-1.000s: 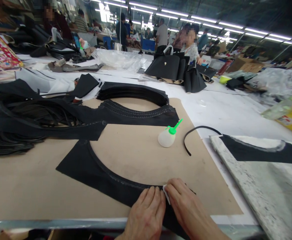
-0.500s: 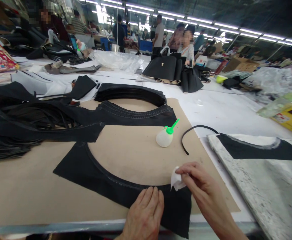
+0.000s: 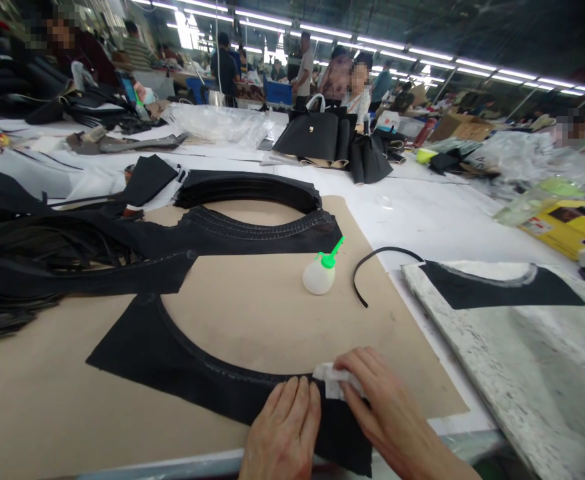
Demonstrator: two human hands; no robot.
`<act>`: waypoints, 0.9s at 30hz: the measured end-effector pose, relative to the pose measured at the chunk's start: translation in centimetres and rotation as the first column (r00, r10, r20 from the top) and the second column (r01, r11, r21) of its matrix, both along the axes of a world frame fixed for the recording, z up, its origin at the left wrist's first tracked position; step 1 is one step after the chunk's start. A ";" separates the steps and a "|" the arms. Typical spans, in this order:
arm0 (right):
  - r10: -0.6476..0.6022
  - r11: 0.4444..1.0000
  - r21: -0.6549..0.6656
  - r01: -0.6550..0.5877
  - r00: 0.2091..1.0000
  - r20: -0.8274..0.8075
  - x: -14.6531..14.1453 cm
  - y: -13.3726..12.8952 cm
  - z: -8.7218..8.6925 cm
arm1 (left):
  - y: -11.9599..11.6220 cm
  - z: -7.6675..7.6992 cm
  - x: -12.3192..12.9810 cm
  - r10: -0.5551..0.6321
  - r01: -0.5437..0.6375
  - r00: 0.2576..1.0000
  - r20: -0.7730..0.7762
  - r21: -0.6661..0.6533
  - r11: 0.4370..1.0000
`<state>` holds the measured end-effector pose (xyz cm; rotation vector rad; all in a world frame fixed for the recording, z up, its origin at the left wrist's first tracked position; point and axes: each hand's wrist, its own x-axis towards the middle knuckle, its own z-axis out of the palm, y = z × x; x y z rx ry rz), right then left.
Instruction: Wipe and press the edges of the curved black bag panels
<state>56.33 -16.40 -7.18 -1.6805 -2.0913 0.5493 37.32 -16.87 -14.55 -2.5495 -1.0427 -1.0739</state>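
Note:
A black panel with a curved, edged cut-out [image 3: 182, 363] lies on brown paper in front of me. My left hand [image 3: 287, 423] presses flat on it near the curved edge, fingers stretched out side by side and holding nothing. Between the fingers of my right hand [image 3: 377, 397] is a crumpled piece of white tissue [image 3: 329, 381], which lies against the panel's curved edge just right of my left fingertips. Beyond the curve stands a squeeze bottle [image 3: 319, 275] with a green spout. To its right a thin black strip [image 3: 359, 267] curls over the paper.
A second black panel [image 3: 242, 233] and a stack of curved black pieces [image 3: 247, 190] lie farther back. Black strips [image 3: 67, 247] are heaped at left. On the right, a pale slab [image 3: 477, 360] bears another black panel [image 3: 502, 290]. Black bags [image 3: 315, 137] stand behind; several people are beyond.
My right hand has moved left and down along the curved edge with the tissue, close to my left hand. The left hand stays on the panel. The whole view has shifted slightly.

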 end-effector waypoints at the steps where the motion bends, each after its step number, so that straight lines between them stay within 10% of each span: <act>1: -0.069 0.997 0.025 0.069 0.997 -0.023 0.7 0.2 0.5 | 0.0 -0.1 0.0 -0.005 0.005 1.000 -0.016 0.007 1.000; 8: -0.310 0.949 0.021 0.316 0.940 -0.141 3.8 1.1 1.4 | 0.4 -1.4 0.0 0.018 -0.017 1.000 -0.010 0.044 0.999; 18: -0.026 0.999 -0.044 0.015 0.964 -0.265 -1.0 0.0 -0.2 | 0.5 -1.7 0.0 0.011 -0.008 0.999 -0.041 0.065 0.998; 27: 0.101 0.992 -0.087 -0.092 0.989 0.107 -2.3 0.7 -1.3 | 0.7 -1.2 -0.3 0.006 0.001 0.995 -0.099 0.069 0.998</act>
